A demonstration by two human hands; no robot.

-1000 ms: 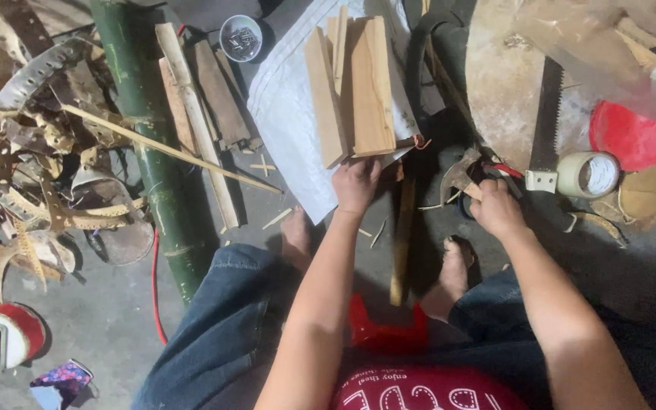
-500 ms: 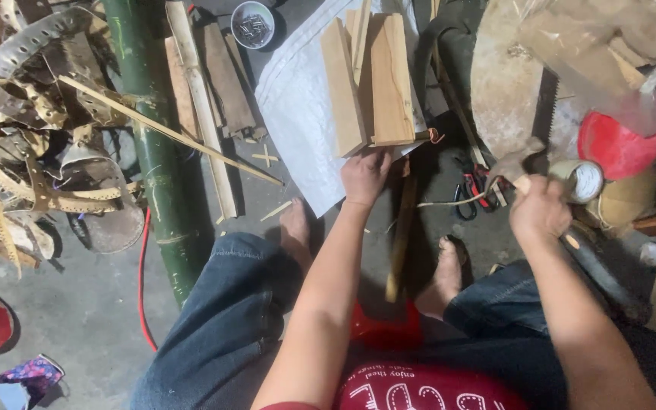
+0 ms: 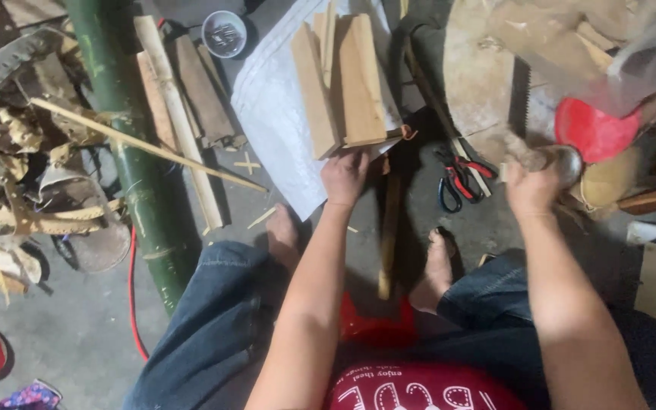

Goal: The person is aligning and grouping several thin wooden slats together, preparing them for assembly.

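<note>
Now the right hand [image 3: 531, 186] has left the red-handled pliers [image 3: 461, 176] on the floor and closed around a roll of tape [image 3: 567, 163] farther right, while the left hand [image 3: 345, 176] stays pressed on the near end of the wooden boards [image 3: 343, 83].

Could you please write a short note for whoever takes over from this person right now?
Left hand: grip on the near end of the wooden pieces lying on the white sheet.
Right hand: closed on a blurred tool, raised beside the round wooden block.
Pliers lie on the floor between the hands; a saw rests on the block.
Done: wood stacked.
Left: the wood shows no fresh work.
</note>
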